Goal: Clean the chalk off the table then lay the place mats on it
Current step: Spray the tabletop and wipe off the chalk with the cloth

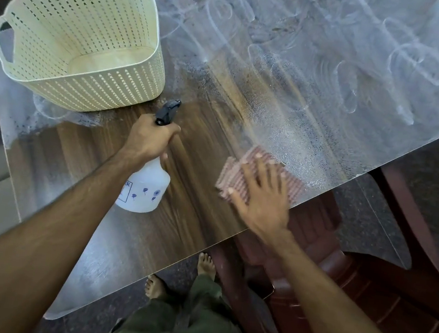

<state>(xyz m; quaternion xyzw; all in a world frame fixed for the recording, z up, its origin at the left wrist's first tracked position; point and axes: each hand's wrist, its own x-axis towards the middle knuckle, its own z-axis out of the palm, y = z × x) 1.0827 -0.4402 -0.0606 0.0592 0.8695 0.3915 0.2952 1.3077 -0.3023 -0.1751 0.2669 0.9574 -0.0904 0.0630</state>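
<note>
the white chalk scrawls [413, 66] covered the far half of the glossy wood-grain table [207, 125], well beyond both hands, with a wet speckled band between them and the wiped near part. the right hand [262, 197] lay flat with fingers spread, pressing a pink ribbed cloth [242, 178] onto the table near its right edge. the left hand [148, 139] gripped the neck of a translucent white spray bottle [145, 187] with a black nozzle, held just left of the cloth. the bottle bore small blue flower prints and blue letters ending in "er". a cream perforated plastic basket [88, 86] stood at the far left corner.
</note>
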